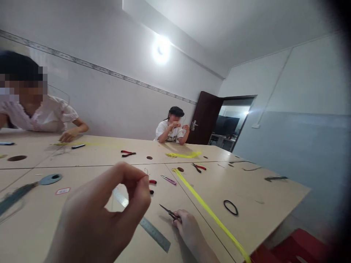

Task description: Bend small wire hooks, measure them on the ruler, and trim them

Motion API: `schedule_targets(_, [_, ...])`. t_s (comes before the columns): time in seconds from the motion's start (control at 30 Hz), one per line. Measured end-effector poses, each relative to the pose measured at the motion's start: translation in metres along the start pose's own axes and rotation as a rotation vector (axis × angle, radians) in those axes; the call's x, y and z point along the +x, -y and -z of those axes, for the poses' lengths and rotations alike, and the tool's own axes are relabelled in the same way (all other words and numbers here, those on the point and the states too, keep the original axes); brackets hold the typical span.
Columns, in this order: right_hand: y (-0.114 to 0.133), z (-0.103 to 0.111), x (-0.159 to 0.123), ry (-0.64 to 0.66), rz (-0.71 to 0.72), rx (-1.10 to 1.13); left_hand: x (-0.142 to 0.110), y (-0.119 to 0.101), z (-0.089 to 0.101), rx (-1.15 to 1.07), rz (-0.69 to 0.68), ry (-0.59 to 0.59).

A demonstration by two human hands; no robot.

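Note:
Raised close to the camera, my left hand (106,204) pinches a thin looped thread (146,171) between thumb and forefinger. Whether it is thread or fine wire I cannot make out. Lower and to the right, my right hand (189,228) is closed around small dark scissors (168,211), their pointed tips toward the upper left. A steel ruler (155,233) lies on the table, partly hidden behind my left hand. Red-handled pliers (153,182) show just beyond my left fingertips. Past the scissors rests a purple craft knife (168,179).
Yellow strands (208,210) run along the table (263,226) right of my right hand. Farther off are pliers (199,167), a black ring (230,207) and more yellow strands (183,155). A grey disc (51,179) lies left. Two people sit across the table.

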State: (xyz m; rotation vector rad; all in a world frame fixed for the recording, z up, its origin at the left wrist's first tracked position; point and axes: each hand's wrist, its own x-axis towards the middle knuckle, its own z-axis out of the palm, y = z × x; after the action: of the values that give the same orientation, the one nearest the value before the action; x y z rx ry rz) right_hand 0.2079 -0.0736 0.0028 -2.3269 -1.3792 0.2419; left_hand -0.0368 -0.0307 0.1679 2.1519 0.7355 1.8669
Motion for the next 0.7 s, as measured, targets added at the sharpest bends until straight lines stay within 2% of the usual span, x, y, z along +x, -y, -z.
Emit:
schedule_targets(0.1, [0.000,0.001,0.000,0.039,0.020,-0.013,0.005,-0.007,0.000,0.070,-0.095,0.038])
schedule_targets(0.23, [-0.001,0.000,0.001,0.080,0.046,-0.042,0.005,-0.014,-0.001,0.023,-0.087,0.064])
schedule_targets(0.43, [-0.002,-0.009,-0.001,0.031,0.099,-0.055,0.003,-0.015,-0.003,0.001,-0.065,0.081])
schedule_targets(0.5, [0.002,-0.007,-0.005,-0.001,0.134,-0.037,0.003,-0.015,-0.004,-0.005,-0.067,0.087])
schedule_targets(0.6, [0.019,0.013,-0.017,-0.069,0.256,0.042,0.002,-0.016,-0.004,-0.009,-0.074,0.090])
schedule_targets(0.7, [0.052,0.051,-0.034,-0.134,0.441,0.171,0.000,-0.019,-0.007,-0.014,-0.077,0.108])
